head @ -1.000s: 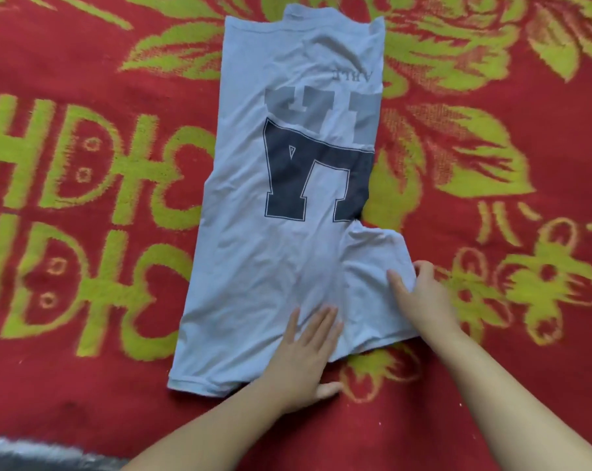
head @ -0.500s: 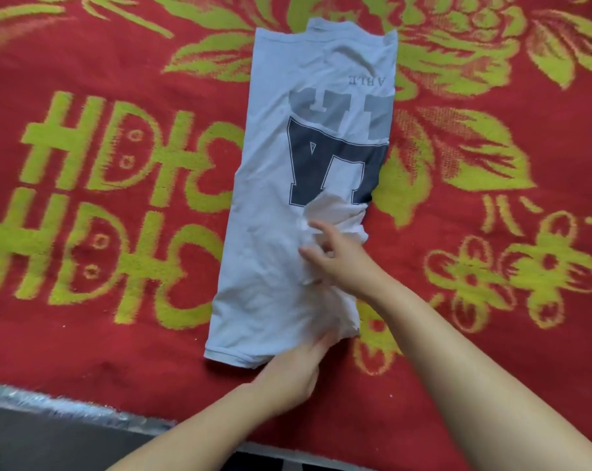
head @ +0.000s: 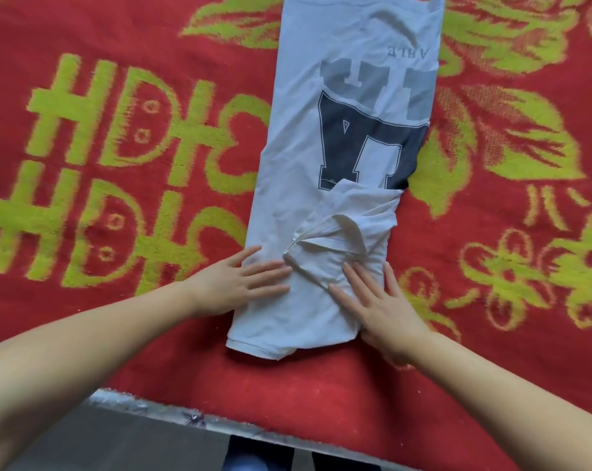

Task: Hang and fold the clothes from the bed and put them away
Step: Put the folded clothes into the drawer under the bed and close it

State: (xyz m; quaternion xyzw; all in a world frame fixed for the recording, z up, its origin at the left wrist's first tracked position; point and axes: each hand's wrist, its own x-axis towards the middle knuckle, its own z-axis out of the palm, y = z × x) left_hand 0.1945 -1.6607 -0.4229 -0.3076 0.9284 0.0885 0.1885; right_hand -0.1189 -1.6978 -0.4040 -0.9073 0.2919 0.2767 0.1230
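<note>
A pale grey cotton T-shirt [head: 298, 171] with a large dark navy block-letter print lies flat on a red woven bed cover [head: 491, 334] patterned with yellow-green flowers, leaves and characters. The shirt is folded lengthwise into a long narrow strip that runs from the top edge of the view down towards the person, its hem end nearest the person and its far end cut off by the frame. The print [head: 369, 147] reads upside down from this side, with smaller grey lettering further up the shirt. On the right half of the shirt, just below the print, a sleeve [head: 352, 229] is turned inward over the body of the shirt and lies rumpled, its hemmed edge curled up. The left hand [head: 243, 283] rests flat on the shirt's left edge near the hem end, fingers straight and spread, pointing towards the sleeve, holding nothing. The right hand [head: 376, 300] lies flat on the shirt's right side just below the rumpled sleeve, fingers straight and slightly apart, pressing the cloth down. Below the shirt's hem the cover ends at the bed's edge [head: 172, 409], a pale grey strip.
</note>
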